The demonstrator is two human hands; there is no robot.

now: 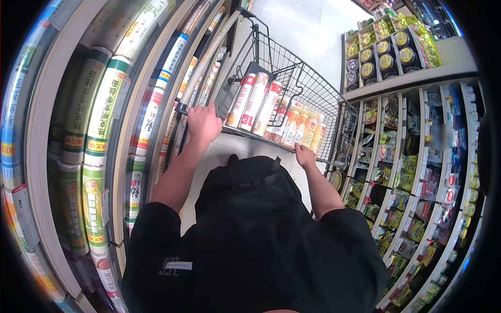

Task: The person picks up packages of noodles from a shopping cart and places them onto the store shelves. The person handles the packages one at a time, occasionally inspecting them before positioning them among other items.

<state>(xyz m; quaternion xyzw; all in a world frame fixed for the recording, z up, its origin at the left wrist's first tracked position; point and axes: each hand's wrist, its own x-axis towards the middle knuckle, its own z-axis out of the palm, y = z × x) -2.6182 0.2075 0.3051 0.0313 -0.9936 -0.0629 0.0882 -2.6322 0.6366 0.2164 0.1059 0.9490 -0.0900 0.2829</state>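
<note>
A black wire shopping cart [322, 78] stands before me, its long grey handle [216, 49] on the left side. My left hand [204, 125] is closed at the near left corner of the cart, by the handle's capped end. My right hand [306, 156] has its fingers curled over the near rim, further right. Inside lie three tall white-and-red paper-wrapped rolls [267, 108], which look like dried noodle packs. Beside them sit several shorter packs [298, 128] with orange and cream wrapping. The undersides of both hands are hidden.
Shelves of wrapped noodle packs [102, 112] rise close on my left. On the right, racks hold many small bagged foods [409, 180], with dark round-lidded jars [386, 61] on a counter above. Pale tiled floor [308, 23] runs beyond the cart.
</note>
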